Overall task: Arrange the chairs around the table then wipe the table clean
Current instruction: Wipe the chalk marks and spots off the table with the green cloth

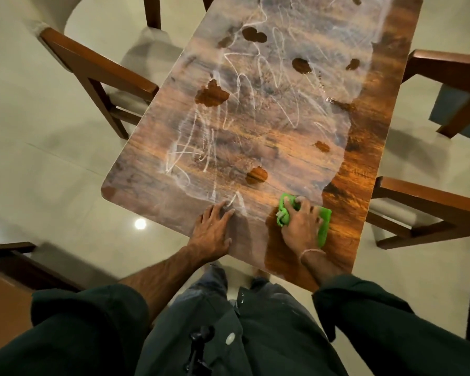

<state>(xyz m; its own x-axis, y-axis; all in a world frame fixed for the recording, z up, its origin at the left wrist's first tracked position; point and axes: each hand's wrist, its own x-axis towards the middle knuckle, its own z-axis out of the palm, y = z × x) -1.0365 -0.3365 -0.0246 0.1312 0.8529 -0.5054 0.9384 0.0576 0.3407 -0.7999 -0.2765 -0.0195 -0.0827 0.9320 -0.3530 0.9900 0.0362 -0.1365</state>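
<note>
Around you: a left chair (98, 69) and two right chairs (429, 204) (451, 77) flank the table (364, 164); a blurred shape (11, 264) at lower left is possibly another chair
Room: pale floor (52, 172) lies open off the rounded near-left corner
Table: white scribbled haze, dark wet blotches, a glossy strip along the right edge
Cloth (324, 223): green, bunched near your edge
Hands: your left hand (213, 232) lies flat, fingers spread; your right hand (301, 226) grips the cloth

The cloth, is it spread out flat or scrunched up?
Scrunched up: the cloth bunches in folds under the right hand that grips it on the table.
</note>
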